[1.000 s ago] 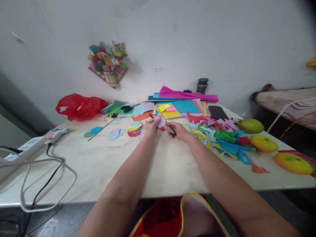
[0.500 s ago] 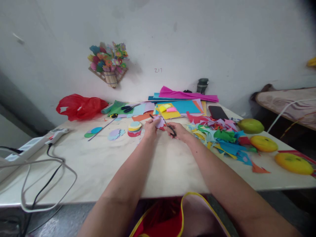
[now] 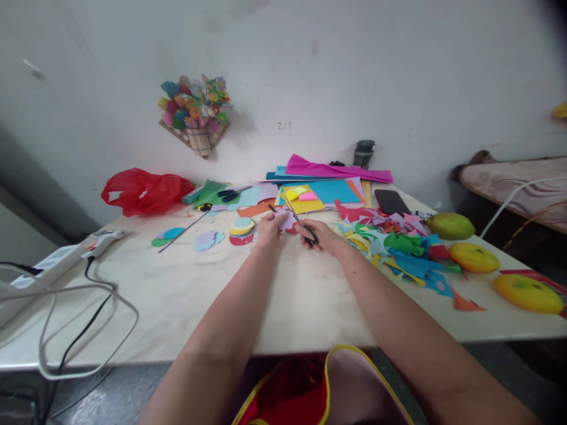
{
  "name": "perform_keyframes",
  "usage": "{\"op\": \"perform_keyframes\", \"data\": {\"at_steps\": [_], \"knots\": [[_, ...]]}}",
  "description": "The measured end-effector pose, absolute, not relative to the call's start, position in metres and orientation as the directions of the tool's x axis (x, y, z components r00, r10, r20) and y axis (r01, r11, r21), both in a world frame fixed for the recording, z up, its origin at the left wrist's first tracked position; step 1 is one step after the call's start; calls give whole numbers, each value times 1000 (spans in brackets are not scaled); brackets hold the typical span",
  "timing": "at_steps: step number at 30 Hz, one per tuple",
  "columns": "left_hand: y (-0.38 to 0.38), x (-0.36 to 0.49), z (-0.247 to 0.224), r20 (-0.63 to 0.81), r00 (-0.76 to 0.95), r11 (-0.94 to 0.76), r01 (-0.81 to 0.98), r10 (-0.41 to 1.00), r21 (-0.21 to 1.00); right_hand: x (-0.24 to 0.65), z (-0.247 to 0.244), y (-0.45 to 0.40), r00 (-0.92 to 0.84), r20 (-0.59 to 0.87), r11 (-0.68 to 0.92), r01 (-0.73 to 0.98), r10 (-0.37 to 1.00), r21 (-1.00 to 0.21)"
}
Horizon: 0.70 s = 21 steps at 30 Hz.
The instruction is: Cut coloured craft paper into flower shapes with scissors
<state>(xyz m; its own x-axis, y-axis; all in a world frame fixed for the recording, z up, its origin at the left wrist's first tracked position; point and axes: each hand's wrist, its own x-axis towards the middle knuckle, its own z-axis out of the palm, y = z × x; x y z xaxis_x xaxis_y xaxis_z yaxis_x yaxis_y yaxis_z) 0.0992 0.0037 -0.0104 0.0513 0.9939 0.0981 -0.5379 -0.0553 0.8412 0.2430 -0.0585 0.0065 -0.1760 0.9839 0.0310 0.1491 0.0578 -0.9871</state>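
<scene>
My left hand (image 3: 269, 228) is closed on a small lilac paper piece (image 3: 286, 220) with a scalloped edge, above the table's middle. Black-handled scissors (image 3: 309, 231) are gripped in my right hand (image 3: 319, 235), their blades pointing up and left beside the paper. To the left of my hands stands a stack of round paper discs (image 3: 241, 231). Further left lie scalloped light-blue and lilac cutouts (image 3: 208, 241). Colored paper scraps (image 3: 401, 242) are heaped to the right.
Paper sheets (image 3: 336, 192), a phone (image 3: 392, 202) and a dark bottle (image 3: 364, 154) are at the back. A red plastic bag (image 3: 146, 192) and a power strip (image 3: 53, 265) with cables sit left. Yellow-green fruits (image 3: 473, 258) line the right.
The lilac paper has turned slightly between my fingers, and the scissors have shifted very little. Both hands stay in nearly the same place.
</scene>
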Motion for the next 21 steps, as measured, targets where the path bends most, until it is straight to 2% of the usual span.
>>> {"op": "perform_keyframes", "data": {"at_steps": [21], "knots": [[-1,98,-6,83,66,-36,-533,994,846,242,10,-60,-156,10,39,184,988,-982]]}}
